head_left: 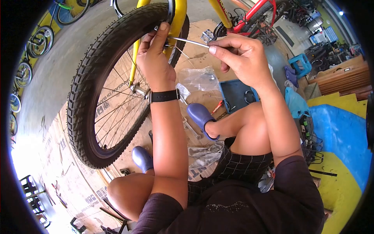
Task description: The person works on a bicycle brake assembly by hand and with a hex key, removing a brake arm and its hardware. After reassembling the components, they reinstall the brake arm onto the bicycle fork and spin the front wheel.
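Counted at the work: one thin metal rod (pixel 191 42), one left hand (pixel 157 64), one right hand (pixel 245 58), one knobbly front wheel (pixel 83 85) and one yellow fork (pixel 180 15). Counted around these: two blue clogs (pixel 198 116), one dark blue tray (pixel 233 91), one clear plastic bag (pixel 198 80) and one blue stool (pixel 299 59) at the far right.

Left arm: extends away from the near side, with one black watch (pixel 163 96) at the wrist; thumb upright beside the fork, fingers curled inward. Whether grasping anything there, impossible to tell. Right arm: bends at the elbow above the right knee, with thumb and forefinger pinching the right end of the rod, wrist raised. As for the rod: slants between both hands, left end at the fork, just beside the left hand.

Hidden behind the left hand: part of the fork and the rod's meeting point with it. Cut off at the top: the fork's upper end and one red bicycle (pixel 249 17), far right. Washed out by glare: the cardboard (pixel 91 183) at near left.
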Tool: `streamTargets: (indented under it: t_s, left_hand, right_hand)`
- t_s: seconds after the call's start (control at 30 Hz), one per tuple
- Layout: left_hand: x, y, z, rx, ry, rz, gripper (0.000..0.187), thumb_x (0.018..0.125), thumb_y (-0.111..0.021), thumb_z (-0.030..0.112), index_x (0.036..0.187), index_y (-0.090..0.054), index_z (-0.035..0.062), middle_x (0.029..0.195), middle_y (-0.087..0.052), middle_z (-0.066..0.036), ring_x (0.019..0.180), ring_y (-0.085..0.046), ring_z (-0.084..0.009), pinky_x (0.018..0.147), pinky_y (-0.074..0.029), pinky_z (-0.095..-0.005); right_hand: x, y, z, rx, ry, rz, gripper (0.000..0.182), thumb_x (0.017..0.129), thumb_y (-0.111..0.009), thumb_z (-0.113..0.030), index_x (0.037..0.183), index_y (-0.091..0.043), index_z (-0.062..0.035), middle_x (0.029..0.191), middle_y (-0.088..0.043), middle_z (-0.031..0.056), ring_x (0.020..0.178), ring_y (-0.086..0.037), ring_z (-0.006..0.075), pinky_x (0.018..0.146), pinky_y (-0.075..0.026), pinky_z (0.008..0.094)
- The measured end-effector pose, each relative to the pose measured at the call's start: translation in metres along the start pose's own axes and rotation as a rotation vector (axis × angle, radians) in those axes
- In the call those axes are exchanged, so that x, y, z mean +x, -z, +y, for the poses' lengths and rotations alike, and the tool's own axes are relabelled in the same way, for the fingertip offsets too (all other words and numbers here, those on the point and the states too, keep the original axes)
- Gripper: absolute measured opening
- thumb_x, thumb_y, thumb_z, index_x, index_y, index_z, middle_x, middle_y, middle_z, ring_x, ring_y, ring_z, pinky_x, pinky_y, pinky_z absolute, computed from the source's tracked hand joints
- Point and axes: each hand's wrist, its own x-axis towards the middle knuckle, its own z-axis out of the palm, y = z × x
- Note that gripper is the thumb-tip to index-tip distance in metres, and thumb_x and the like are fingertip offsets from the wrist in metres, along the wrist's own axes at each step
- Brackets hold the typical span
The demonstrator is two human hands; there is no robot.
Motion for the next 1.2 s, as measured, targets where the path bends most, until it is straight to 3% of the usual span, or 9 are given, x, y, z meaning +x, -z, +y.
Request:
streamTargets:
  t_s: [0.27,0.37,0.47,0.9,1.2]
  left_hand:
    - [0.0005,0.0010,-0.0006,0.018,0.002,-0.002,0.016,0.081,-0.085,0.010,0.086,-0.069,0.0107,0.083,-0.066,0.002,0.077,-0.060,-0.0096,0.069,-0.046,-0.0251]
    - [0.0013,0.0027,-0.0007,-0.008,0.011,0.007,0.022,0.080,-0.085,0.006,0.094,-0.068,0.0034,0.091,-0.071,-0.004,0.082,-0.063,-0.0118,0.078,-0.051,-0.0251]
    - [-0.0009,-0.0023,0.0008,0.018,-0.020,0.016,0.017,0.081,-0.085,0.011,0.084,-0.068,0.0107,0.082,-0.065,0.002,0.077,-0.060,-0.0099,0.069,-0.046,-0.0246]
    - [-0.0025,-0.0033,0.0010,0.033,-0.013,0.020,0.015,0.083,-0.082,0.010,0.090,-0.069,0.0097,0.085,-0.067,0.002,0.076,-0.060,-0.0078,0.067,-0.043,-0.0226]
    - [0.0016,0.0015,-0.0025,0.015,-0.009,-0.009,0.014,0.083,-0.082,0.010,0.088,-0.069,0.0087,0.085,-0.067,0.001,0.076,-0.060,-0.0091,0.067,-0.044,-0.0233]
  right_hand:
    - [0.0011,-0.0003,0.0065,0.074,0.071,0.112,0.014,0.090,-0.074,-0.009,0.094,-0.075,0.0037,0.072,-0.065,0.0008,0.056,-0.060,0.0062,0.050,-0.047,0.0223]
    - [0.0010,0.0023,0.0095,0.069,0.055,0.086,0.013,0.089,-0.074,-0.009,0.094,-0.075,0.0037,0.073,-0.065,0.0006,0.057,-0.059,0.0062,0.050,-0.046,0.0222]
    - [0.0001,0.0027,0.0092,0.039,0.057,0.055,0.011,0.090,-0.072,-0.005,0.096,-0.075,0.0039,0.076,-0.064,0.0013,0.057,-0.057,0.0067,0.050,-0.045,0.0227]
    - [-0.0001,-0.0006,0.0081,0.007,0.072,0.068,0.014,0.088,-0.076,-0.011,0.093,-0.076,0.0025,0.073,-0.062,-0.0006,0.058,-0.058,0.0051,0.051,-0.042,0.0222]
    - [-0.0046,-0.0062,0.0068,0.025,-0.157,0.084,0.018,0.086,-0.080,-0.017,0.095,-0.078,-0.0014,0.072,-0.070,0.0013,0.058,-0.059,0.0051,0.053,-0.047,0.0217]
